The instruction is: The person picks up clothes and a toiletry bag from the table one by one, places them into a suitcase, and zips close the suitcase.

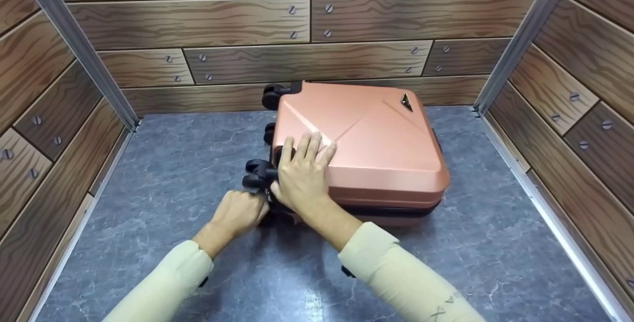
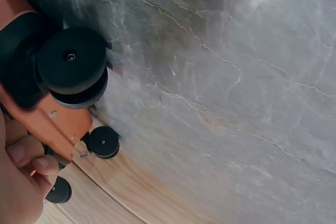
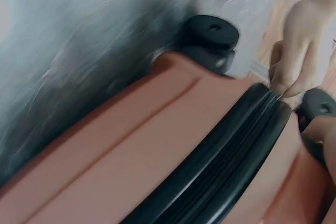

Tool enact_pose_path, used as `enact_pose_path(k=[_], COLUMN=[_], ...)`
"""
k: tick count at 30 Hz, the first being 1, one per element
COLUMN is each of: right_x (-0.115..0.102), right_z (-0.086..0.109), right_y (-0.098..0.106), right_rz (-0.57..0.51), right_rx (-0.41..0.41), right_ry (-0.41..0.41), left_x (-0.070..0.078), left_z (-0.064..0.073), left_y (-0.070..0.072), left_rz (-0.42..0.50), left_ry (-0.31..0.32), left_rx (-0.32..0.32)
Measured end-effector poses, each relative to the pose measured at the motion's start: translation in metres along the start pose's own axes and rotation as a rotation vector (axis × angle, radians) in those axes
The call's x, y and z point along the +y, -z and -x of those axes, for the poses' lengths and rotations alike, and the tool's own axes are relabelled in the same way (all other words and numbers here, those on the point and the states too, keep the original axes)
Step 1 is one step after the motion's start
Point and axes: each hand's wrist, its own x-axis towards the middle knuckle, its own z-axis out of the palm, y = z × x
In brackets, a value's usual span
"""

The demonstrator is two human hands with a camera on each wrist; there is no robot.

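A rose-gold hard-shell suitcase point(image 1: 366, 138) lies flat on the floor, its wheeled end towards the left. My right hand point(image 1: 304, 178) rests on the near left corner of its upper shell, fingers straight and spread, thumb down by a black double wheel point(image 1: 258, 173). Beside that wheel, at the end of the dark zipper band point(image 3: 210, 161), my left hand point(image 1: 241, 213) is curled. The right wrist view shows its fingertips pinching at the band; the small zipper pull there is mostly hidden. More black wheels point(image 2: 104, 141) show in the left wrist view.
Grey marbled floor point(image 1: 173, 173) surrounds the suitcase. Wood-patterned panels point(image 1: 247, 20) form walls at the back and both sides, with metal strips point(image 1: 545, 213) along the corners and lower edges. The suitcase's far side is close to the back wall.
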Motion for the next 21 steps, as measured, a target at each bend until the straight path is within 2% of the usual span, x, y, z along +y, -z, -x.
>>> enact_pose_path(k=[4, 9, 12, 17, 21], right_x=[-0.006, -0.003, 0.002, 0.008, 0.013], right_z=[-0.006, -0.006, -0.002, 0.004, 0.010], right_y=[0.002, 0.008, 0.013, 0.016, 0.015], right_rz=[0.008, 0.012, 0.018, 0.039, 0.042], right_rx=[-0.017, -0.059, -0.088, -0.086, -0.050], right_ry=[-0.012, 0.050, 0.085, 0.116, 0.139], left_x=[-0.004, -0.010, -0.013, -0.019, -0.020], left_z=[-0.002, 0.000, -0.001, -0.001, 0.000], left_y=[0.002, 0.006, 0.006, -0.002, -0.008], left_rz=[-0.022, -0.018, -0.009, -0.030, -0.020], left_ry=[-0.048, -0.088, -0.104, -0.133, -0.162], left_rx=[0.024, -0.049, -0.070, -0.008, 0.046])
